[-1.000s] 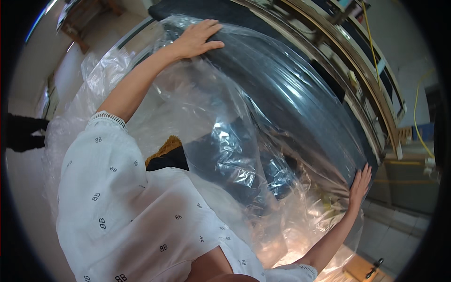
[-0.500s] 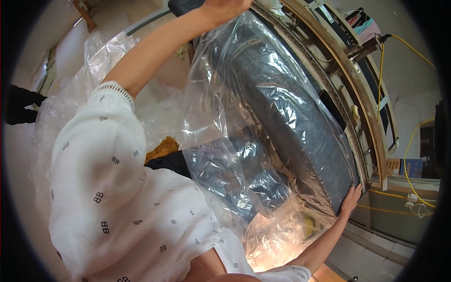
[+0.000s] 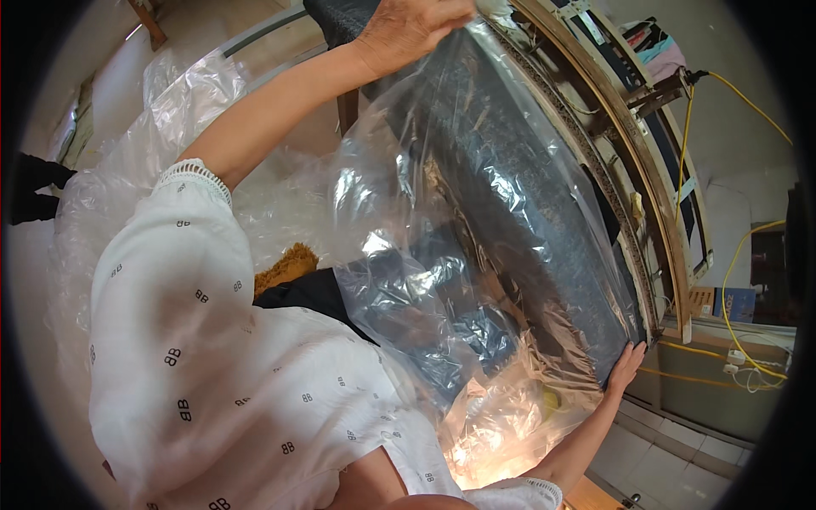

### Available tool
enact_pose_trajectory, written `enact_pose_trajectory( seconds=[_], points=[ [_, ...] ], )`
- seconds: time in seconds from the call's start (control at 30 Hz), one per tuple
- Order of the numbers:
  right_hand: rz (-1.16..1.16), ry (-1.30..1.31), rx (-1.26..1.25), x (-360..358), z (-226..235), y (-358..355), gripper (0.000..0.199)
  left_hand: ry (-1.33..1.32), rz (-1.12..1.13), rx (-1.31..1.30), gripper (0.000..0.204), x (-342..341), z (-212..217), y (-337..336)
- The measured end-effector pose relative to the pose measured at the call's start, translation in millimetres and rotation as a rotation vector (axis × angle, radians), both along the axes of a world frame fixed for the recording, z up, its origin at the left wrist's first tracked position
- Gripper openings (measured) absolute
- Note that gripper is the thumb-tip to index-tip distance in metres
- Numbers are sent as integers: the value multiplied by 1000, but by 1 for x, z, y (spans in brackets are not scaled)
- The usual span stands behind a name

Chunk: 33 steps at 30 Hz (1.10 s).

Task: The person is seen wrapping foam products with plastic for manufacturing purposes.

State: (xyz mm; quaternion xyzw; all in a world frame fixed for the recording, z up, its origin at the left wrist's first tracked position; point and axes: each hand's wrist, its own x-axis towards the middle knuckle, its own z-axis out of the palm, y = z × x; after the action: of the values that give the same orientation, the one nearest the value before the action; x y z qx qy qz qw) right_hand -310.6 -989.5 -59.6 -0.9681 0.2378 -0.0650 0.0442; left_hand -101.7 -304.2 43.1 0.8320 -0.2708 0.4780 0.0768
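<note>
Clear plastic film (image 3: 408, 183) drapes over a long, dark grey padded upholstered piece (image 3: 544, 212) that runs from the top middle to the lower right. At its far end, my left hand (image 3: 416, 32) is closed, its fingers pinched on the film near the piece's upper corner. My right hand (image 3: 627, 367) rests with fingers stretched out and flat against the near right corner, over the film. Below the padding the film hangs in loose, shiny folds toward my body. The fingertips of my left hand are partly cut off by the picture's dark rim.
Behind the padding stands a curved wooden frame (image 3: 633, 144) with staples and webbing. More crumpled clear film (image 3: 195, 102) lies to the left, near a brown fluffy thing (image 3: 289, 265). Yellow cords (image 3: 731, 297) hang at the right, with a blue box (image 3: 738, 303) behind.
My left hand has shifted a little right and down, drawing the film along the padding, and its folds have changed. The right hand has slid slightly down at the corner.
</note>
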Motion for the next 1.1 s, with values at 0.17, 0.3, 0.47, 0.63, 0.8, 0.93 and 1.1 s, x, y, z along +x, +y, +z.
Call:
enact_pose_trajectory(
  seconds=[0.17, 0.3, 0.47, 0.63, 0.8, 0.93, 1.1],
  points=[
    [-33, 12, -29, 2, 2, 4, 66, -185, 139, 278, 29, 9, -24, 6],
    [-43, -2, -20, 7, 8, 17, 66, 219, -124, 127, 43, 2, -51, -1],
    [-44, -16, -22, 4, 3, 7, 66, 566, -58, -123, 57, 70, -117, -2],
    [-56, 1, -32, 3, 6, 19, 66, 422, 505, -72, 71, 76, -107, 7],
    [-47, -7, -38, 1, 8, 16, 65, 177, 409, 29, 58, 61, -99, 23],
    [-52, -7, -31, 0, 10, 18, 64, 122, 211, 49, 42, 72, -92, 13],
    [-19, -18, -26, 0, 8, 17, 64, 429, 345, -146, 41, 118, -89, 5]
  ],
)
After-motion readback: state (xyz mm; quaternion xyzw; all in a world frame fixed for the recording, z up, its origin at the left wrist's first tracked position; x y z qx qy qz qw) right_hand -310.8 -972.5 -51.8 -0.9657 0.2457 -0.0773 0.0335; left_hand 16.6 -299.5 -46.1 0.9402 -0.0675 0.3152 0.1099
